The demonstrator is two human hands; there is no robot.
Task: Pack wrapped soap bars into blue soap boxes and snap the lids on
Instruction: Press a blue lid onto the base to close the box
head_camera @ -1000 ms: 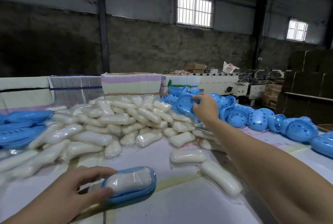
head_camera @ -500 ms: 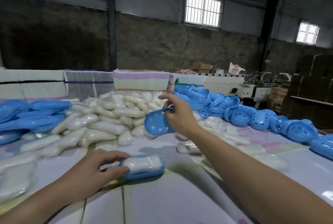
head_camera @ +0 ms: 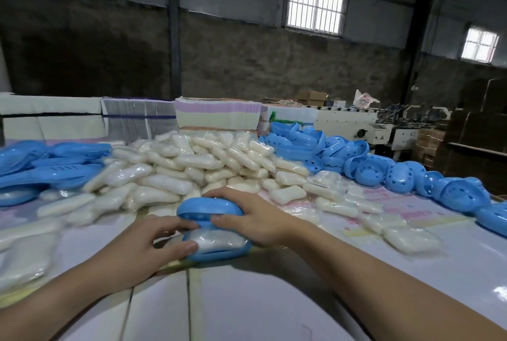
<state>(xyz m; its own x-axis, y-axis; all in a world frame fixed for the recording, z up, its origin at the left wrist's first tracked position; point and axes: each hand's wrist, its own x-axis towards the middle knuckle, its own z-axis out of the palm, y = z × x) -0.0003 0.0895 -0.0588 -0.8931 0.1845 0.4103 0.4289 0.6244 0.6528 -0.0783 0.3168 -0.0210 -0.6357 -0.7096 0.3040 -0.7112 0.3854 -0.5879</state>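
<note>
Head-worn camera looks forward and down, close over the table (head_camera: 247, 299).

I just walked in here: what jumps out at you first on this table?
The big white heap of wrapped soap bars at the table's middle, flanked by piles of blue box halves. Up front, the left hand steadies a filled blue box while the right hand holds a blue lid just above it.
</note>
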